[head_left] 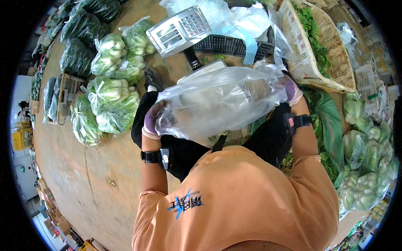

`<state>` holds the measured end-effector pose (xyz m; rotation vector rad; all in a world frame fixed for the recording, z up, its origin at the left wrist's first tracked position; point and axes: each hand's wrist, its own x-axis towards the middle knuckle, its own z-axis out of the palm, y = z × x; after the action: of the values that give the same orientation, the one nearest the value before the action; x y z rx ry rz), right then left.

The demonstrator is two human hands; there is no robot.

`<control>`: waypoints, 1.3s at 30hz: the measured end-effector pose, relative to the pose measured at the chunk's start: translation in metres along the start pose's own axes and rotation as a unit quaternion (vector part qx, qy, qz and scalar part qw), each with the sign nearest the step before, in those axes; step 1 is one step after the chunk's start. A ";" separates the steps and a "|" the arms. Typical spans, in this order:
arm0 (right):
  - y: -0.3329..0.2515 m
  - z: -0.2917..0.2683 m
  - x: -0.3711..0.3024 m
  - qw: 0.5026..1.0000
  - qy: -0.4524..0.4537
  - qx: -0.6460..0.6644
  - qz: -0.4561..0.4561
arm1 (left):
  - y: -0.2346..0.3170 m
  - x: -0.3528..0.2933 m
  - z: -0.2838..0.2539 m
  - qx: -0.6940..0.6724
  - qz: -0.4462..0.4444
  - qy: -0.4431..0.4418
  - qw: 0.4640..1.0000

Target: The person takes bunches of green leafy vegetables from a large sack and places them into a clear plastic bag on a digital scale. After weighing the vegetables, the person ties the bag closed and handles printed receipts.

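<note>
A large clear plastic bag point(222, 100) is stretched wide between my two hands, above my lap. My left hand point(155, 116), in a purple glove, grips the bag's left end; some of its fingers show blurred through the film. At the bag's other end my right hand point(289, 88), gloved too, is closed on the plastic, its fingers partly covered. No contents can be made out in the bag. Just beyond it stands a weighing scale, with its silver keypad display point(180, 31) on a black post and its platform point(203, 72) partly hidden behind the bag.
Bagged leafy greens point(113, 100) lie on the floor at left, beside a slatted crate point(69, 94) and dark bags point(83, 31). A black crate point(222, 45) with plastic bags is behind the scale. At right are a basket of greens point(293, 50), a green sack point(328, 121) and more bagged vegetables point(362, 184).
</note>
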<state>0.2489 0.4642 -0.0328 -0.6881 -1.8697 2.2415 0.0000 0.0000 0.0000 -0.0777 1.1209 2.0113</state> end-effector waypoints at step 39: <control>0.150 0.145 0.107 0.758 0.072 -0.643 0.084 | -0.132 0.144 0.027 0.913 -0.114 -0.042 0.390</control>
<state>0.1183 0.3435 -0.1866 -1.1021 -3.1355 0.5236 0.0017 0.1452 -0.1330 0.9084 2.3423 -0.3729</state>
